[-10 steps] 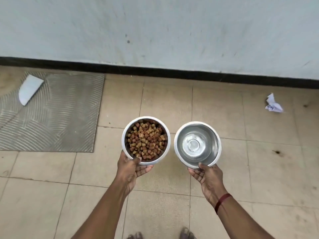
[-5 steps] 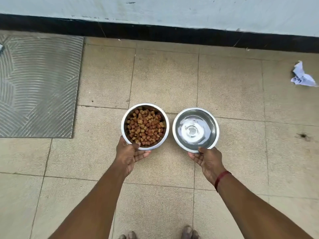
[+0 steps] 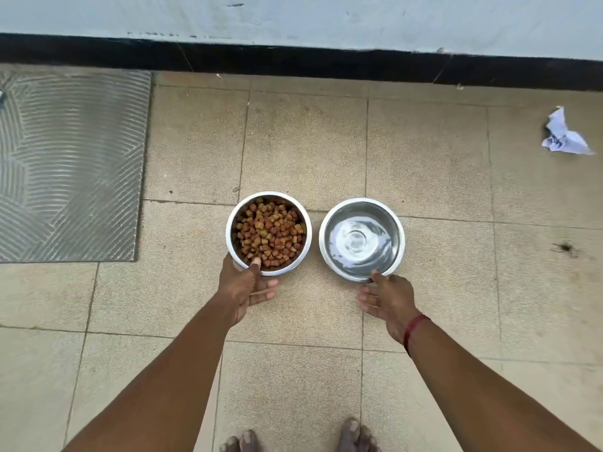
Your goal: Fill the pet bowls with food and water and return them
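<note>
Pet bowls first: your food bowl (image 3: 268, 233) is heaped with brown kibble, and your water bowl (image 3: 361, 239), just beside it on the right, holds water with a rippled surface. Both are down at the tiled floor (image 3: 424, 158), side by side with a narrow gap between them, a little out from the black skirting (image 3: 293, 58) at the foot of the wall. Judged from that, the filling is done for both.

What is left is the letting go. Your left hand (image 3: 246, 285) grasps the food bowl, with the thumb hooked over the near rim onto the kibble and the fingers stretched under the near side. Your right hand (image 3: 386, 293) is released: the fingers are loose and spread, and only the thumb tip touches the near rim of the water bowl. From straight overhead I cannot tell whether the food bowl's base is flat on the tile or lifted a touch on your fingers.

My reading is that you are at the very end of the return. Slide your left fingers out gently so the kibble stays put, and lift your right thumb away without nudging the rim, since the water is already unsettled.

The grey mat (image 3: 75, 164) lies well apart to the left. The crumpled paper (image 3: 564, 137) lies well apart to the right, so neither crowds the bowls.
</note>
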